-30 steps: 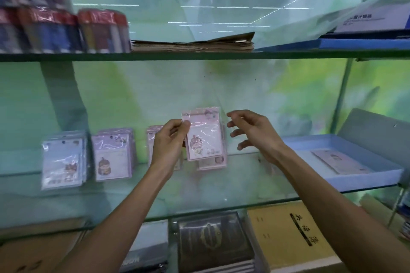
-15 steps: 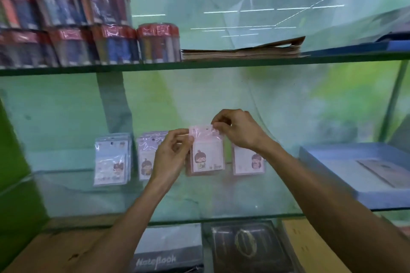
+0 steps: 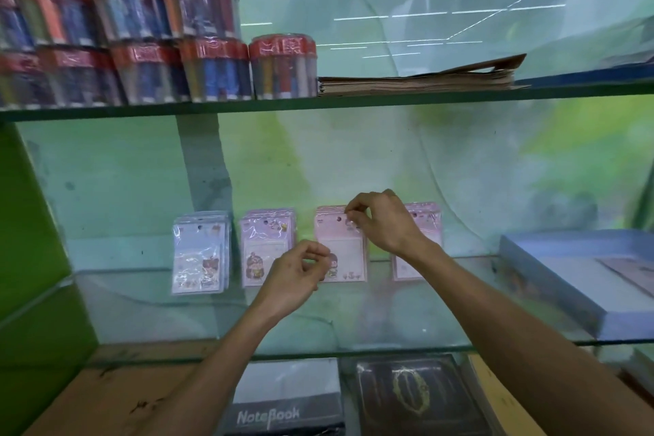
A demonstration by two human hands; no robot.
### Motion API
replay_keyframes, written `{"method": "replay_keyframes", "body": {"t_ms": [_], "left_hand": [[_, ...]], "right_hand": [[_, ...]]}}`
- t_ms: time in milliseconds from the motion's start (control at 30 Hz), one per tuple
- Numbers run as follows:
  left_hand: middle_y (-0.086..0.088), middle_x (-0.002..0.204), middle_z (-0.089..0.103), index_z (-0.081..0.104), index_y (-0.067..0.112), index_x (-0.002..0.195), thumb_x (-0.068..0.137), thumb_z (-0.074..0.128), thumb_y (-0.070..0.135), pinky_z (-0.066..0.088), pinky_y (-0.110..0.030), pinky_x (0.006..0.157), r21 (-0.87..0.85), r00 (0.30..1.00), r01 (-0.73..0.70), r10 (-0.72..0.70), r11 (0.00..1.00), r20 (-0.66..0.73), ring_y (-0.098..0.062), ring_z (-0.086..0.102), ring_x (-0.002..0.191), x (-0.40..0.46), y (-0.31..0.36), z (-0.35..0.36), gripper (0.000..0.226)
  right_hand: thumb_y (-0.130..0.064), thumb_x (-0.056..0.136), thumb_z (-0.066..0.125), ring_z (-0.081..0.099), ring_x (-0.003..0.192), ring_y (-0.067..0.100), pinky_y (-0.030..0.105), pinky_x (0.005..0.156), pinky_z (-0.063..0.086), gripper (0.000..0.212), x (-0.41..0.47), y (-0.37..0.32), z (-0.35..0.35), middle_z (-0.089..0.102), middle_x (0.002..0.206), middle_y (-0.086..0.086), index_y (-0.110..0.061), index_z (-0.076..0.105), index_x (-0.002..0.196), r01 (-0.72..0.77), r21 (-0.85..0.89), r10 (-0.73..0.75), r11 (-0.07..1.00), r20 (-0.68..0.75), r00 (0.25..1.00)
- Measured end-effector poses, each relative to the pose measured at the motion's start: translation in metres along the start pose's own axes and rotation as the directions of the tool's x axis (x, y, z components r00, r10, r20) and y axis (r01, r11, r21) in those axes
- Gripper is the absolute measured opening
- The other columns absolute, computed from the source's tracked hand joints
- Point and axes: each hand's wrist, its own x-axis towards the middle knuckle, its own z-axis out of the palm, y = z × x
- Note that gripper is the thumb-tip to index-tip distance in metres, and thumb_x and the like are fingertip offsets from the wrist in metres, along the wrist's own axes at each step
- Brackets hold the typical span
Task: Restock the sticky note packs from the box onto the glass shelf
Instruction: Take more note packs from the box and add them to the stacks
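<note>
Four stacks of sticky note packs stand against the back wall on the glass shelf (image 3: pixel 389 326): a bluish stack (image 3: pixel 200 255), a lilac one (image 3: pixel 263 244), a pink pack (image 3: pixel 345 253) and another pink stack (image 3: pixel 423 223) partly behind my right wrist. My right hand (image 3: pixel 384 221) pinches the top edge of the third, pink pack, which stands upright. My left hand (image 3: pixel 295 276) is curled at that pack's lower left corner; whether it grips the pack is unclear. The blue box (image 3: pixel 552 283) sits on the shelf at the right.
An upper glass shelf (image 3: pixel 354 103) carries red-topped pen tubs (image 3: pixel 212 71) and a stack of brown paper (image 3: pixel 417 80). Below the shelf lie a "Notebook" pack (image 3: pixel 283 396) and a dark book (image 3: pixel 410 396). A green wall (image 3: pixel 32 241) closes the left side.
The view has swung left, pushing the box to the right edge. The pink pack now stands on the shelf in the row. My left hand slid down from its side edge to its lower corner.
</note>
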Motion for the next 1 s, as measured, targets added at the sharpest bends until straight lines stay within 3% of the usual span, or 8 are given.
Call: {"method": "replay_keyframes", "body": {"t_ms": [167,333,500,567,633,800,900,1000], "left_hand": [[-0.002,0.095,0.071,0.066,0.025,0.096,0.091,0.065,0.021,0.057,-0.027,0.064,-0.010,1.000,0.002,-0.002,1.000,-0.024,-0.010,0.067,0.074,0.008,0.000,0.008,0.007],[-0.009,0.086,0.068,0.066,0.015,0.098,0.093,0.061,0.010,0.053,-0.030,0.059,-0.193,0.997,-0.065,0.058,0.979,-0.041,-0.016,0.065,0.065,0.014,0.024,0.035,0.009],[-0.004,0.078,0.066,0.066,0.010,0.095,0.095,0.058,0.005,0.051,-0.029,0.052,-0.398,0.993,-0.115,0.113,0.910,-0.029,-0.020,0.062,0.062,0.019,0.054,0.083,0.010],[-0.006,0.078,0.065,0.067,0.009,0.095,0.095,0.058,0.009,0.050,-0.029,0.052,-0.459,0.992,-0.112,0.126,0.882,-0.001,-0.023,0.061,0.062,0.022,0.065,0.105,0.008],[-0.007,0.078,0.064,0.066,0.008,0.095,0.095,0.058,0.010,0.050,-0.029,0.052,-0.499,0.991,-0.101,0.132,0.861,0.028,-0.024,0.060,0.062,0.025,0.076,0.129,0.009],[-0.006,0.077,0.063,0.066,0.009,0.094,0.097,0.055,0.008,0.048,-0.028,0.051,-0.576,0.981,-0.058,0.153,0.815,0.118,-0.024,0.058,0.063,0.034,0.097,0.190,0.011],[-0.006,0.079,0.063,0.067,0.009,0.095,0.097,0.054,0.008,0.049,-0.030,0.053,-0.588,0.973,-0.035,0.161,0.808,0.164,-0.025,0.056,0.066,0.036,0.109,0.222,0.013],[-0.006,0.080,0.063,0.067,0.009,0.095,0.098,0.054,0.009,0.048,-0.033,0.056,-0.594,0.966,0.001,0.153,0.805,0.209,-0.025,0.057,0.067,0.037,0.121,0.252,0.013]], "right_hand": [[-0.022,0.093,0.054,0.057,0.099,0.023,0.031,0.087,0.043,0.019,-0.005,0.003,-0.016,0.072,0.104,-0.002,-0.020,0.071,0.102,0.032,0.001,-0.032,0.999,-0.059,0.998],[-0.020,0.091,0.059,0.054,0.072,-0.014,0.000,0.067,0.034,0.014,-0.030,0.017,-0.058,0.066,0.089,-0.017,-0.019,0.073,0.096,-0.013,0.109,0.027,0.994,-0.123,0.992],[-0.022,0.089,0.066,0.060,0.077,0.004,0.011,0.062,0.041,0.007,-0.093,0.054,-0.099,0.071,0.085,-0.013,-0.024,0.073,0.090,-0.098,0.250,0.154,0.963,-0.213,0.965],[-0.023,0.089,0.066,0.060,0.076,0.002,0.017,0.065,0.044,0.007,-0.117,0.072,-0.114,0.071,0.084,-0.013,-0.024,0.073,0.090,-0.146,0.268,0.209,0.952,-0.226,0.951],[-0.022,0.090,0.065,0.060,0.076,-0.002,0.015,0.065,0.045,0.007,-0.135,0.090,-0.129,0.071,0.083,-0.017,-0.024,0.072,0.089,-0.178,0.245,0.239,0.953,-0.249,0.939],[-0.027,0.090,0.064,0.063,0.084,0.000,0.012,0.069,0.044,0.009,-0.161,0.145,-0.168,0.069,0.088,-0.017,-0.025,0.070,0.097,-0.312,0.071,0.320,0.947,-0.232,0.918],[-0.035,0.090,0.063,0.063,0.097,0.015,0.025,0.077,0.045,0.024,-0.171,0.183,-0.191,0.066,0.102,-0.007,-0.021,0.066,0.109,-0.457,-0.110,0.440,0.882,-0.151,0.885],[-0.041,0.089,0.063,0.058,0.109,0.025,0.034,0.086,0.044,0.039,-0.177,0.217,-0.211,0.060,0.121,0.005,-0.017,0.059,0.119,-0.587,-0.261,0.599,0.766,-0.043,0.800]]}}
